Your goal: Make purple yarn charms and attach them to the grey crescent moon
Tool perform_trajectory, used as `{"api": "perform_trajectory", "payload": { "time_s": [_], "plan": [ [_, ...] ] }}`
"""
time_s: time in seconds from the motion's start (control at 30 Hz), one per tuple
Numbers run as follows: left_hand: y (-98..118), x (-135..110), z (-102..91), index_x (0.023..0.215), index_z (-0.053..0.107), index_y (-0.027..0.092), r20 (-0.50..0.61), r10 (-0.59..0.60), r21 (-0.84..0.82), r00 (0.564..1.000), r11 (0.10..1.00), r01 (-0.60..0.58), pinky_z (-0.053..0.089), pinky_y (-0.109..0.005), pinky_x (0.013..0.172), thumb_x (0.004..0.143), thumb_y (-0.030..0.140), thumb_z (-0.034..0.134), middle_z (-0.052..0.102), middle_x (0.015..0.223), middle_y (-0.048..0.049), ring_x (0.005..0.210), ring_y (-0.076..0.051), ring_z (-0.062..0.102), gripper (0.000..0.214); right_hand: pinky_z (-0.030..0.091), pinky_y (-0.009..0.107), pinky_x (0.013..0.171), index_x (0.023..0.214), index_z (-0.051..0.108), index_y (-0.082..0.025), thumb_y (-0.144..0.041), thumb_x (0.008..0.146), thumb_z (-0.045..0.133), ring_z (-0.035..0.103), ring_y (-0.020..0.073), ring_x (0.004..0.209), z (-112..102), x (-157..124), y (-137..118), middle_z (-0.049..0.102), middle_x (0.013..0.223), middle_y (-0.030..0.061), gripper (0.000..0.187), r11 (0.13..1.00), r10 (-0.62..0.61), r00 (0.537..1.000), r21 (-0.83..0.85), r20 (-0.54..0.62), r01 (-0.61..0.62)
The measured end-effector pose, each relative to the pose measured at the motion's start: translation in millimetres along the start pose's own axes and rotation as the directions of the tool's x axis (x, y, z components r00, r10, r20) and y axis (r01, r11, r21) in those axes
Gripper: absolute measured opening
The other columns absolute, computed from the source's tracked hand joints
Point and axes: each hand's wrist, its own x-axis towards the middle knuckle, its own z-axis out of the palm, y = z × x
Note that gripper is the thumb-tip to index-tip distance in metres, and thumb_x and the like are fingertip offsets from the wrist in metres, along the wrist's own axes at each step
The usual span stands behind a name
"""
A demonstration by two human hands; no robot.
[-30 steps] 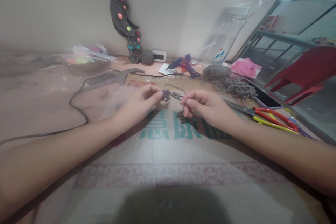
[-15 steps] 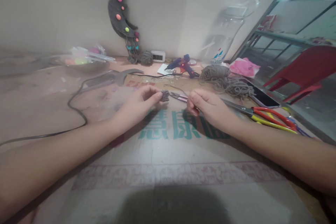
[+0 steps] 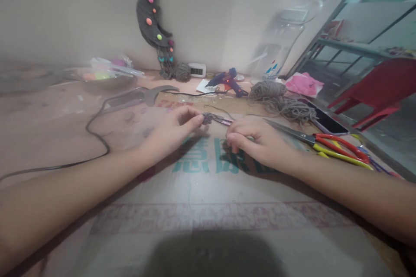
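Between the thumb and fingertips of my left hand (image 3: 173,132) is a small, frayed piece of grey yarn (image 3: 207,117). Just to the right, my right hand (image 3: 253,136) hovers over the cardboard with fingers curled and thumb drawn in; whatever they may pinch is too small to make out. A slim metal-tipped tool (image 3: 221,120) lies behind the right fingers, its other end hidden by them. Large scissors (image 3: 305,137) with red and yellow handles rest beyond my right wrist. Under both hands is a printed cardboard sheet (image 3: 195,190).
At the back stand a blue glue gun (image 3: 227,81), a grey yarn skein (image 3: 279,99), a clear bottle (image 3: 279,47) and a phone (image 3: 328,119). A decorated grey crescent (image 3: 149,19) leans on the wall. A black cable (image 3: 104,138) crosses the left side.
My right hand has turned, its fingers loosening from a tight pinch into a looser curl. The yarn piece has tilted slightly in my left fingers. The view has shifted a little.
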Motion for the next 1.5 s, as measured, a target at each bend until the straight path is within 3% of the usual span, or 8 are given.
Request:
{"api": "perform_trajectory", "payload": {
  "time_s": [0.1, 0.17, 0.27, 0.5, 0.73, 1.1, 1.33, 1.5],
  "plan": [
    [-2.2, -1.0, -1.3, 0.090, 0.064, 0.018, 0.008, 0.045, 0.020, 0.999, 0.999, -0.045, 0.049, -0.030, 0.074, 0.087, 0.045, 0.066, 0.070, 0.088, -0.0035, 0.080, -0.017, 0.064, 0.027, 0.050, 0.028, 0.069, 0.093, 0.074, -0.018, -0.028, 0.089, 0.063, 0.063, 0.0153, 0.075, 2.1, 2.9, 0.9, 0.073, 0.088, 0.0047, 0.015, 0.988, 0.151, 0.988, -0.016, -0.042, -0.152],
    [-0.7, -2.9, -1.2, 0.090, 0.066, 0.018, 0.005, 0.077, 0.042, 0.997, 0.996, -0.077, 0.049, -0.029, 0.074, 0.087, 0.044, 0.066, 0.070, 0.089, -0.0031, 0.081, -0.017, 0.064, 0.026, 0.051, 0.028, 0.066, 0.102, 0.075, -0.018, -0.031, 0.088, 0.065, 0.064, 0.0159, 0.075, 4.8, 5.0, 2.7, 0.074, 0.092, 0.0057, 0.022, 0.962, 0.271, 0.962, 0.044, -0.041, -0.269],
    [3.6, -6.2, 0.5, 0.092, 0.067, 0.018, 0.028, 0.073, 0.034, 0.997, 0.997, -0.074, 0.049, -0.030, 0.075, 0.087, 0.040, 0.067, 0.071, 0.091, -0.0032, 0.082, -0.017, 0.064, 0.022, 0.053, 0.030, 0.066, 0.104, 0.075, -0.017, -0.034, 0.086, 0.066, 0.065, 0.0165, 0.074, 9.3, 7.0, 6.4, 0.075, 0.090, 0.0059, 0.027, 0.929, 0.344, 0.938, 0.157, -0.033, -0.335],
    [4.2, -5.5, 3.9, 0.087, 0.066, 0.018, 0.064, 0.034, 0.013, 0.997, 0.999, -0.034, 0.050, -0.030, 0.073, 0.085, 0.035, 0.067, 0.071, 0.087, -0.0027, 0.076, -0.015, 0.064, 0.017, 0.055, 0.031, 0.068, 0.105, 0.075, -0.018, -0.034, 0.082, 0.070, 0.065, 0.0165, 0.076, 13.7, 6.0, 9.3, 0.075, 0.094, 0.0055, 0.029, 0.906, 0.353, 0.935, 0.256, -0.019, -0.337],
    [7.2, -7.1, 7.3, 0.084, 0.066, 0.019, 0.089, 0.070, 0.077, 0.994, 0.994, -0.077, 0.050, -0.030, 0.070, 0.085, 0.033, 0.065, 0.070, 0.083, -0.0023, 0.074, -0.016, 0.063, 0.014, 0.048, 0.027, 0.060, 0.092, 0.074, -0.015, -0.035, 0.080, 0.070, 0.057, 0.0124, 0.065, 14.0, 7.4, 6.9, 0.069, 0.077, 0.0023, 0.023, 0.883, 0.396, 0.918, 0.273, -0.002, -0.381],
    [3.3, -9.8, 7.1, 0.092, 0.067, 0.019, 0.202, 0.056, 0.107, 0.978, 0.991, -0.078, 0.050, -0.030, 0.075, 0.088, 0.042, 0.065, 0.071, 0.089, -0.0027, 0.082, -0.017, 0.065, 0.024, 0.043, 0.026, 0.057, 0.077, 0.065, -0.017, -0.030, 0.080, 0.066, 0.053, 0.0113, 0.061, 14.7, 7.7, 4.3, 0.061, 0.068, -0.0010, 0.013, 0.880, 0.401, 0.916, 0.271, 0.018, -0.391],
    [4.4, -3.4, 4.4, 0.086, 0.066, 0.018, 0.049, 0.035, 0.054, 0.998, 0.998, -0.038, 0.047, -0.030, 0.074, 0.088, 0.040, 0.063, 0.070, 0.086, -0.0026, 0.079, -0.017, 0.063, 0.023, 0.044, 0.028, 0.064, 0.080, 0.065, -0.017, -0.033, 0.087, 0.059, 0.055, 0.0133, 0.065, 14.8, 4.7, 2.9, 0.062, 0.070, 0.0002, 0.018, 0.920, 0.357, 0.933, 0.160, 0.038, -0.358],
    [3.8, 1.9, 2.3, 0.085, 0.065, 0.016, -0.063, -0.018, 0.007, 0.998, 1.000, 0.018, 0.048, -0.030, 0.074, 0.090, 0.038, 0.062, 0.069, 0.084, -0.0035, 0.075, -0.015, 0.062, 0.023, 0.040, 0.026, 0.063, 0.079, 0.054, -0.019, -0.030, 0.094, 0.047, 0.051, 0.0131, 0.065, 11.0, -1.5, -0.9, 0.057, 0.070, -0.0010, 0.020, 0.977, 0.209, 0.978, 0.032, -0.012, -0.209]
  ]
}}
